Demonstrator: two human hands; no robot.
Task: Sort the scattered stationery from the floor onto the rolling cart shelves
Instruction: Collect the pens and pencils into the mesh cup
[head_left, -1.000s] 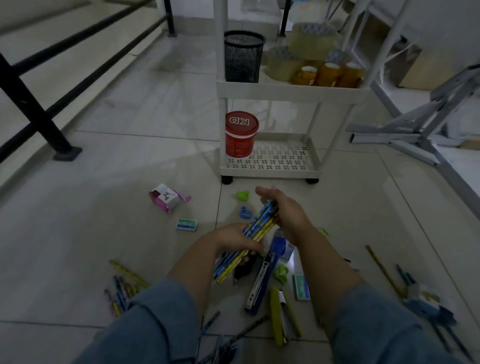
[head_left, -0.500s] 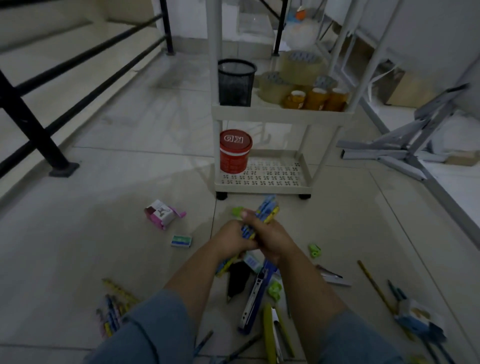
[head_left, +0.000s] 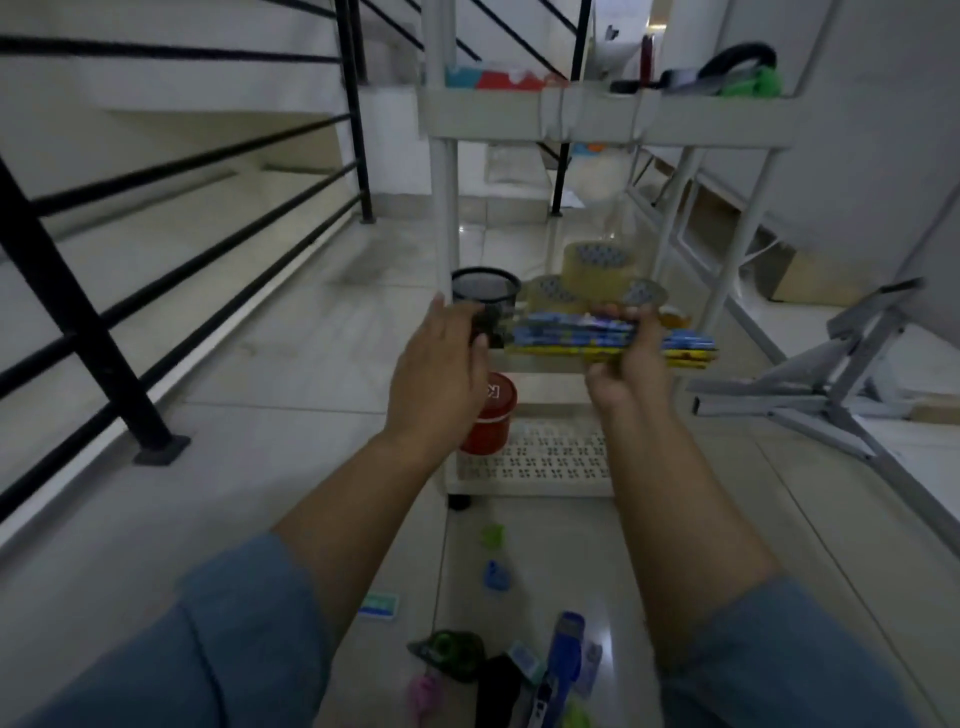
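Note:
My right hand (head_left: 631, 358) grips a bundle of blue and yellow pencils (head_left: 587, 336), held level in front of the white rolling cart (head_left: 524, 111). My left hand (head_left: 441, 374) is raised beside the bundle's left end with straight fingers, just in front of the black mesh pen cup (head_left: 485, 291) on the middle shelf. I cannot tell whether it touches the pencil tips. Tape rolls (head_left: 597, 265) stand behind the bundle. A red tub (head_left: 491, 415) sits on the bottom shelf.
Loose stationery lies on the floor near my arms: a green sharpener (head_left: 492, 535), a blue one (head_left: 496, 574), an eraser (head_left: 379, 605), a blue stapler (head_left: 561, 654). A black railing (head_left: 83, 312) runs along the left. Grey metal frames (head_left: 831, 395) lie at the right.
Both hands rose from the floor to the cart's middle shelf. The pencil bundle turned level and is now in my right hand alone; my left hand let go and opened.

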